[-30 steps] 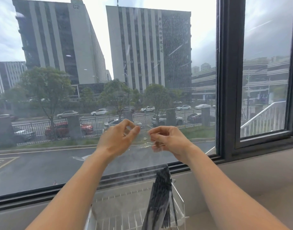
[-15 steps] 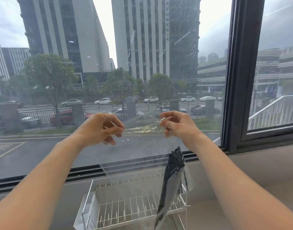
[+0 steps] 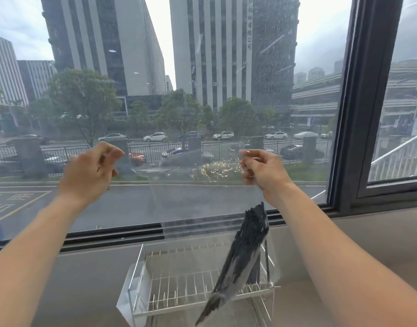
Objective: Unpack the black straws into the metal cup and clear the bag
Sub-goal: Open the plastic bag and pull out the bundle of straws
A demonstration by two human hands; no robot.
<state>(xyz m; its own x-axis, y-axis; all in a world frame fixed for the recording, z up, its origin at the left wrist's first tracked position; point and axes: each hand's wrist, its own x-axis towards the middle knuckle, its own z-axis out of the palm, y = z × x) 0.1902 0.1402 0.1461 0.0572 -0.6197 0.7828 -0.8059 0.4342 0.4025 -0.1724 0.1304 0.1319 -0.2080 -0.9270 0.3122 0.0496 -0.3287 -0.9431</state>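
A clear plastic bag (image 3: 191,208) hangs in front of the window between my raised hands. A bundle of black straws (image 3: 245,251) sits slanted in its lower right part, the bottom end reaching down past a wire rack. My right hand (image 3: 261,171) pinches the crumpled top right of the bag. My left hand (image 3: 92,171) is off to the left with curled fingers, and the film stretches toward its fingertips, where it pinches the top left edge. The bag's mouth is pulled wide. The metal cup is not in view.
A white wire rack (image 3: 179,279) with clear side panels stands on the grey sill (image 3: 84,279) below the bag. The dark window frame (image 3: 358,114) rises at the right. Glass lies close behind my hands.
My hands have moved far apart, the left one going left, stretching the bag's top wide. The view has tilted down, showing more of the rack and straws.
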